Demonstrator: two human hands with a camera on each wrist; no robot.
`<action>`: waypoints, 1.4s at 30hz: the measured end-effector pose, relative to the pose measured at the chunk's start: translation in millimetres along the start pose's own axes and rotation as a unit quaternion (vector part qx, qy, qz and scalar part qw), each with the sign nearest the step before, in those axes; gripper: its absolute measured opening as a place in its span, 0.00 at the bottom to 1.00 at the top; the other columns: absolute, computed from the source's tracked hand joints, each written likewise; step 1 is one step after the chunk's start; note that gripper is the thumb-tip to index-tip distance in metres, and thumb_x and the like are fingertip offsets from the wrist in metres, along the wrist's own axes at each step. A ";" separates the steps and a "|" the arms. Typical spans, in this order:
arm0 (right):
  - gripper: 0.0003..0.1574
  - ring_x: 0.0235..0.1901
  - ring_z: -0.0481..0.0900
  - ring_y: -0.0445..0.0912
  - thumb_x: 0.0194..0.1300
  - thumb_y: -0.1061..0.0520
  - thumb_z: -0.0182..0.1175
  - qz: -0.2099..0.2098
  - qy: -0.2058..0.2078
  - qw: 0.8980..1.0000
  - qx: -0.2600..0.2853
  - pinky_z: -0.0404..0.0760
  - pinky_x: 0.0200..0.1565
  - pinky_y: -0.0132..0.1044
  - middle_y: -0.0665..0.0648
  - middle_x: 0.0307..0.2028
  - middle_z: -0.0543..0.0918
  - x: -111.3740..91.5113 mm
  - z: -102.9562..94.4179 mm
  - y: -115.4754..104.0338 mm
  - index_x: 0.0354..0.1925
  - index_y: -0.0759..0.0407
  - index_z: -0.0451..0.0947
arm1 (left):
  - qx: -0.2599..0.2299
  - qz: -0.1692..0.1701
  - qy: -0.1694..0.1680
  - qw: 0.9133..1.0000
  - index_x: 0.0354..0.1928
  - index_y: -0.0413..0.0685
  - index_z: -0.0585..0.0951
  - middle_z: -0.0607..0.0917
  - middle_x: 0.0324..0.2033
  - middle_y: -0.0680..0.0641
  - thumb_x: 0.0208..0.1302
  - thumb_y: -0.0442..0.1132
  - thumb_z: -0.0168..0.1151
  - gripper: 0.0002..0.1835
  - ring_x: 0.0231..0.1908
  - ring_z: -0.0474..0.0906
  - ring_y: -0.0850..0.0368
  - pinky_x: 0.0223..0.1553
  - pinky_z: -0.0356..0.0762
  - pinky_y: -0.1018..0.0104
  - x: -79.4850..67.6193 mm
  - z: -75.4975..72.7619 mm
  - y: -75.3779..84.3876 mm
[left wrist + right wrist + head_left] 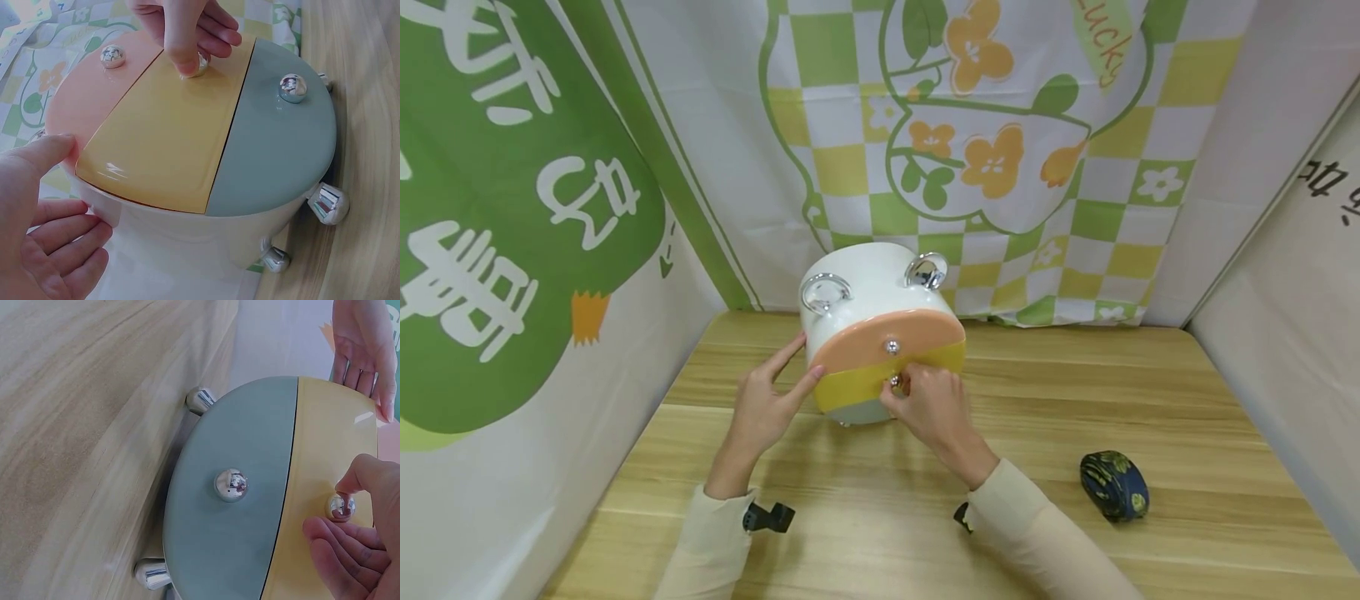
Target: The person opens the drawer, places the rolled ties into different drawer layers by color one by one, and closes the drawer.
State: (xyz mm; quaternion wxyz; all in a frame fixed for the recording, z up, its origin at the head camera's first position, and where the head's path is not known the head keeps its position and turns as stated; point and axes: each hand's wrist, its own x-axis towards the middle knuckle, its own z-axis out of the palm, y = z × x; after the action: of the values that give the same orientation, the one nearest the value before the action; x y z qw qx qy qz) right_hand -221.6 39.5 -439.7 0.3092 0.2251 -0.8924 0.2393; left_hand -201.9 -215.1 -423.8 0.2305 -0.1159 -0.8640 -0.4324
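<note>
Worktop [1187, 417], wood-grained, with a green-and-yellow checked cloth [838, 171] hung behind. My right hand [934, 404]: thumb and fingers pinching one silver knob [340, 507]. My left hand [765, 408]: fingers loosely extended, thumb on the edge of the orange-pink panel [857, 342], other fingers at the white side wall. Item between them: one rounded white cabinet [868, 275], standing near the back of the worktop; orange-pink panel uppermost, yellow panel [162, 137] in the middle bearing the pinched knob, grey-green panel [250, 431] lowest. Fittings: silver ears [826, 292] on top, silver feet [329, 204] below. Well apart, to my right: one dark patterned roll [1115, 486]
</note>
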 end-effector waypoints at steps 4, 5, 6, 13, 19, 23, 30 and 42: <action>0.28 0.12 0.56 0.34 0.57 0.55 0.74 0.007 -0.004 1.000 0.005 0.54 0.16 0.24 0.43 0.11 0.65 0.6 -0.7 -0.3 0.13 0.49 0.65 | 0.000 0.003 0.002 1.000 0.72 0.49 0.78 0.80 0.69 0.41 0.69 0.47 0.73 0.31 0.71 0.75 0.38 0.69 0.76 0.36 -0.4 0.5 -0.6; 0.28 0.12 0.56 0.34 0.57 0.55 0.74 0.008 -0.006 1.000 0.006 0.54 0.16 0.24 0.43 0.11 0.65 0.8 -1.1 -0.4 0.13 0.49 0.65 | 0.001 0.002 0.002 1.000 0.72 0.49 0.78 0.80 0.69 0.41 0.69 0.48 0.73 0.31 0.71 0.75 0.38 0.69 0.76 0.36 -0.5 0.5 -0.3; 0.28 0.12 0.57 0.34 0.57 0.55 0.74 0.008 -0.008 1.000 0.007 0.55 0.16 0.24 0.43 0.11 0.65 0.9 -1.4 -0.4 0.13 0.49 0.66 | 0.002 0.002 0.002 1.000 0.72 0.49 0.78 0.80 0.69 0.41 0.69 0.48 0.73 0.32 0.71 0.75 0.37 0.69 0.76 0.36 -0.7 0.3 -0.2; 0.28 0.12 0.57 0.34 0.61 0.50 0.76 0.017 -0.028 0.999 0.029 0.54 0.17 0.25 0.43 0.12 0.67 -0.3 -5.5 5.1 0.15 0.50 0.68 | 0.001 0.001 0.002 1.000 0.72 0.49 0.78 0.80 0.70 0.42 0.69 0.48 0.73 0.32 0.70 0.76 0.37 0.68 0.76 0.36 -1.1 -0.2 1.5; 0.31 0.13 0.57 0.36 0.61 0.45 0.75 0.034 -0.061 0.997 0.018 0.54 0.17 0.28 0.43 0.12 0.64 -8.9 -6.2 11.7 0.16 0.50 0.66 | 0.002 0.000 0.001 1.000 0.72 0.49 0.78 0.80 0.70 0.42 0.69 0.48 0.73 0.32 0.68 0.79 0.39 0.68 0.77 0.36 -1.0 0.4 0.9; 0.32 0.13 0.60 0.36 0.58 0.43 0.78 0.028 -0.082 0.996 -0.009 0.55 0.16 0.29 0.43 0.12 0.66 -17.2 -0.4 14.4 0.15 0.49 0.67 | -0.002 -0.001 0.000 1.000 0.72 0.49 0.78 0.79 0.70 0.42 0.69 0.47 0.73 0.32 0.67 0.79 0.39 0.68 0.77 0.36 -1.6 -0.4 2.1; 0.36 0.13 0.55 0.36 0.57 0.44 0.77 0.037 -0.106 0.993 -0.029 0.56 0.16 0.29 0.40 0.10 0.58 -25.6 12.8 12.6 0.13 0.47 0.59 | -0.008 -0.003 -0.005 1.000 0.73 0.49 0.78 0.79 0.70 0.42 0.69 0.47 0.73 0.32 0.72 0.74 0.38 0.70 0.74 0.36 -1.0 -0.5 2.2; 0.37 0.15 0.63 0.41 0.62 0.44 0.75 0.092 -0.149 0.984 -0.009 0.68 0.17 0.33 0.45 0.10 0.63 -30.9 27.8 8.8 0.11 0.48 0.60 | -0.003 -0.008 -0.008 1.000 0.73 0.51 0.77 0.79 0.71 0.44 0.70 0.48 0.72 0.32 0.72 0.74 0.39 0.70 0.74 0.36 -0.6 -0.6 -0.3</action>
State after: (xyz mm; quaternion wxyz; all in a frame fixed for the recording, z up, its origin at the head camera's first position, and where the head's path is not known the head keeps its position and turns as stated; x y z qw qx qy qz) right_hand -216.9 38.6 -482.0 0.1509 0.1721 -0.9476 0.2230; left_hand -201.3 -215.7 -424.0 0.2193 -0.1131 -0.8655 -0.4360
